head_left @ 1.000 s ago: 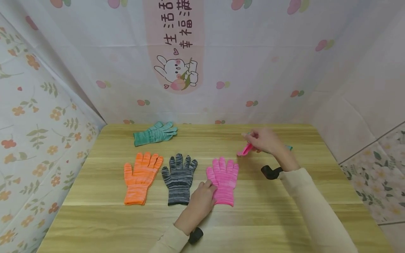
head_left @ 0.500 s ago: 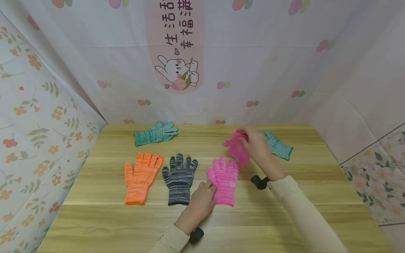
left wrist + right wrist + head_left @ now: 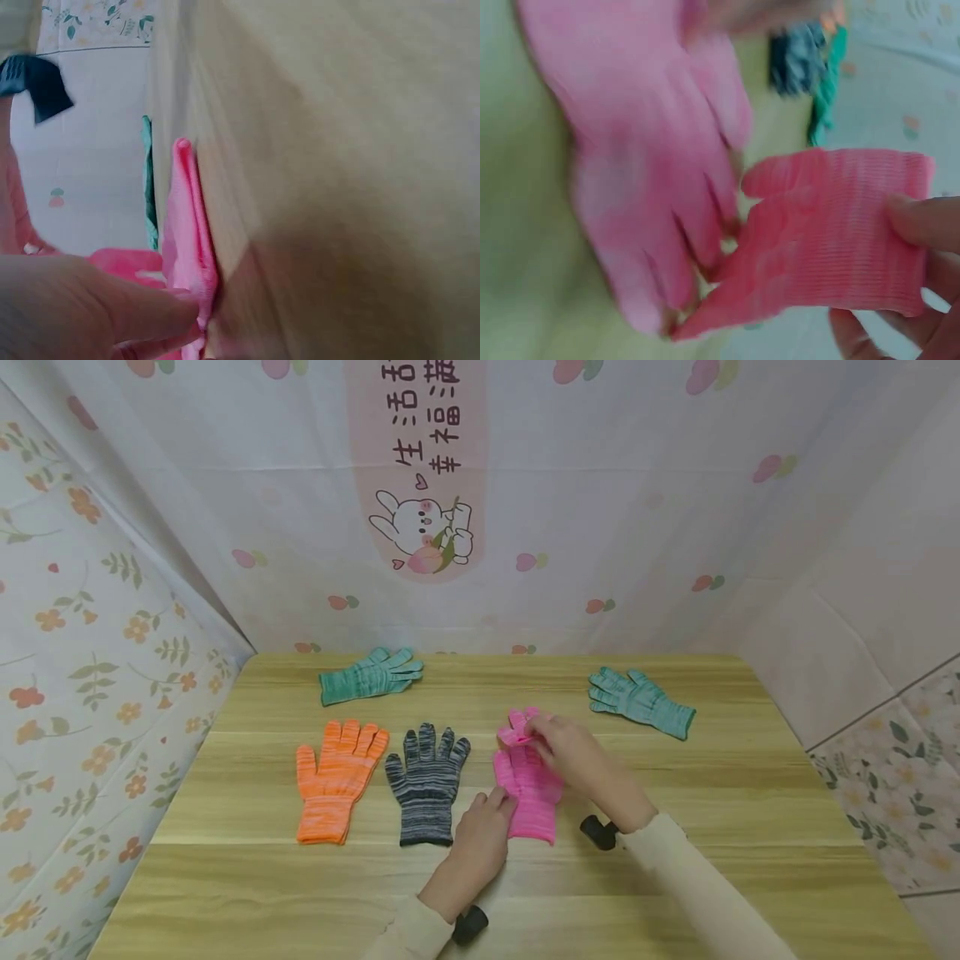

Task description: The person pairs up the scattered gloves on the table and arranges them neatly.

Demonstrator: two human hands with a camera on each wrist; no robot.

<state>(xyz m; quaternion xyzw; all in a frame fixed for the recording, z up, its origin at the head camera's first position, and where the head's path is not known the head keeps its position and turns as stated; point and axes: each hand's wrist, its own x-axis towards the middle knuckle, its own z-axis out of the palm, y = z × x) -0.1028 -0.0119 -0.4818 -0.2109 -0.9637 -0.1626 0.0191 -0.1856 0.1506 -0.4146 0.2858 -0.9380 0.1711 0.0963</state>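
Observation:
A pink knit glove (image 3: 534, 814) lies flat on the table, fingers pointing away. At its left edge, my left hand (image 3: 480, 835) pinches the fabric; in the left wrist view the thumb (image 3: 161, 311) is against the pink edge. My right hand (image 3: 577, 760) holds a second pink glove (image 3: 840, 232) by its cuff, above the finger end of the flat one. In the right wrist view its fingers hang down, with the tips close to those of the lower glove; whether they touch is unclear. Part of the flat glove is hidden under the right hand.
Left of the pink gloves lie a dark grey striped glove (image 3: 426, 793) and an orange glove (image 3: 337, 785). One green glove (image 3: 367, 678) is at the back left, another (image 3: 645, 702) at the back right. Behind the wooden table (image 3: 675, 877) hangs a printed curtain (image 3: 600, 527).
My right hand has brought the second pink glove leftward and toward me, over the flat one. The right green glove has come into full view. My left hand has stayed in place.

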